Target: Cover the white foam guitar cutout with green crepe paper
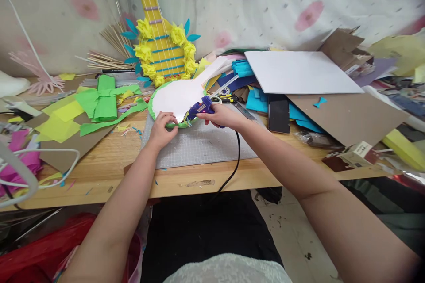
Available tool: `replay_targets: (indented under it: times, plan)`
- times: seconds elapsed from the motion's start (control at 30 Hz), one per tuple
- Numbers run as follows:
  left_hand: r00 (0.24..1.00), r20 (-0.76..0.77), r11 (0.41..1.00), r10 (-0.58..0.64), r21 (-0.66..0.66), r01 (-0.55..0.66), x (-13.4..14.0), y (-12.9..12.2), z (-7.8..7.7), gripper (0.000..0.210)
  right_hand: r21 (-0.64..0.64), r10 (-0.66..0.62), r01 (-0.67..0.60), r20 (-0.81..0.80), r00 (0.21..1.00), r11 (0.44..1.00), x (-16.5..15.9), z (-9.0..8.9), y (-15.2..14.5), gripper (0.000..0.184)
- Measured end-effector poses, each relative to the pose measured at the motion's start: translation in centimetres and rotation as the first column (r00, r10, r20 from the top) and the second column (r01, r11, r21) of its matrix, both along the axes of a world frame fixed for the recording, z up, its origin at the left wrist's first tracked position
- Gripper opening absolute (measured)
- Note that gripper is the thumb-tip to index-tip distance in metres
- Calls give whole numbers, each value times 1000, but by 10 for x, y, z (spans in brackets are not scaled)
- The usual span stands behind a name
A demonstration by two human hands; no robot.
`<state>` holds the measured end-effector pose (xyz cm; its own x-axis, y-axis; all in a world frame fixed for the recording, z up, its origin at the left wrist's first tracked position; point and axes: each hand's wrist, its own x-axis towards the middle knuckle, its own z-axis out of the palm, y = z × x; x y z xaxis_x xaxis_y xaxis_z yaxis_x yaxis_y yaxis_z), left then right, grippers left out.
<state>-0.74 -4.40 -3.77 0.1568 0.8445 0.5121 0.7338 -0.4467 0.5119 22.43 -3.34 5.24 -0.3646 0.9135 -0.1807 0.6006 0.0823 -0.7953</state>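
Observation:
A white guitar-shaped board (177,95) lies on the grey cutting mat (206,146), its neck pointing away to the right. Green crepe paper (150,105) runs around its rounded edge. My left hand (161,130) is at the near left rim, thumb and fingers closed on the green paper edging. In my right hand (221,116) is a purple hot glue gun (201,108), its nozzle at the board's near rim beside my left fingertips. A black cord (237,154) hangs from the gun over the table edge.
Behind the board stands a yellow paper guitar (168,55) with yellow flowers. Green crepe paper (106,101) and yellow sheets (59,119) lie left. To the right are a phone (278,113), a white foam board (299,73) and cardboard (348,115). A white cable (75,154) loops at the left.

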Motion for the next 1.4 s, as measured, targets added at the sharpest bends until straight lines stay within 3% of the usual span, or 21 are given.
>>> replay_targets:
  times: [0.53,0.83,1.4]
  plan:
    - [999,33,1000,-15,-6,15,-1,1,-1,10,14,30,-33,150,988,999,-9,4,4,26]
    - [996,73,999,-46,31,44,-2,3,-5,10,53,91,-116,349,933,992,-15,15,4,34]
    - [993,115,999,41,6,-42,0,0,-5,31,62,62,-85,305,950,994,-18,8,5,32]
